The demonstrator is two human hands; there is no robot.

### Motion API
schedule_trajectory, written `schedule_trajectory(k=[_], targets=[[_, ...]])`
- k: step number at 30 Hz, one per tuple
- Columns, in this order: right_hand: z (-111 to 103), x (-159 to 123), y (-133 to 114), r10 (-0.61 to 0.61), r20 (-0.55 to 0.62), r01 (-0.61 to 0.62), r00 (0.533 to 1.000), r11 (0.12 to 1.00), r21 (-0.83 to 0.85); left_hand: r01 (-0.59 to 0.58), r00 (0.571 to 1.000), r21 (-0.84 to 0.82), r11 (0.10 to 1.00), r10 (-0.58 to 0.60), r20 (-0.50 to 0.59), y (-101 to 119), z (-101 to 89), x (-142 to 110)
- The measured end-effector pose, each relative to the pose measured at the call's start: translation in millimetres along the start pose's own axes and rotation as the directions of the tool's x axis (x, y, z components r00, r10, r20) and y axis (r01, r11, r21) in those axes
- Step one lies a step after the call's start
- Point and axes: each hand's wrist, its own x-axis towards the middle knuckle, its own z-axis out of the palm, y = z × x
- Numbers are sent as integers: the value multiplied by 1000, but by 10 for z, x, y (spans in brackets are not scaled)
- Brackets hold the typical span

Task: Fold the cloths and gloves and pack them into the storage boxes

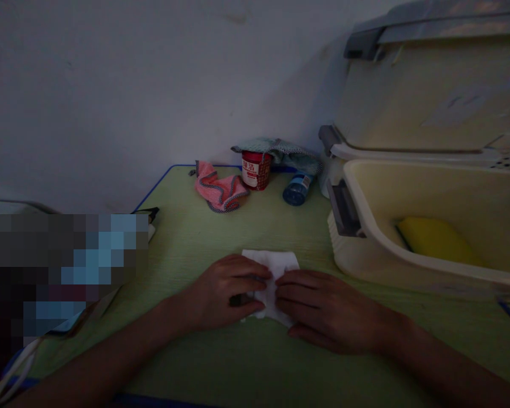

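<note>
Head view: left fingers (250, 267) and right fingers (301, 294), loosely parted, touch one white sheet (278, 259).

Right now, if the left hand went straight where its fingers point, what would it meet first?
Beyond the flat, white, paper-like sheet it seems to touch, the left hand would probably meet the right hand first; depth is unclear.

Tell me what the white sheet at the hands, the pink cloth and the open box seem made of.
White sheet: matte, perhaps tissue or thin cloth, given its dull, uneven-edged look; can't tell which.
Pink cloth: probably soft, matte fabric, given its folds.
Open box: likely smooth plastic, from its rounded, moulded-looking rim.
</note>
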Motion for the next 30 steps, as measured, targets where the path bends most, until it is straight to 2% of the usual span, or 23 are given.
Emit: schedule_trajectory(k=[3,5,8,10,12,15,19,30], targets=[[0,-2,10,-10,-23,10,1000,999,37,-5,1000,4,1000,5,8,5,-5,3],[-16,-7,18,-4,-95,11,996,997,77,-20,1000,17,1000,19,7,13,-8,9],[-75,-24,34,72,-212,-42,975,989,145,-61,998,35,998,60,18,32,-12,26],[-132,-39,42,135,-229,-100,964,982,157,-85,996,44,995,84,30,45,-14,39],[-185,-52,46,174,-186,-150,967,979,135,-93,995,43,995,92,33,54,-13,46],[-231,-59,38,209,-50,-204,977,976,80,-89,995,35,995,87,45,54,-10,42],[-227,-54,16,240,79,-241,967,971,0,-74,995,29,997,72,70,45,-9,34],[-211,-68,23,175,90,-164,980,980,-115,-106,993,46,993,103,64,54,-22,41]])
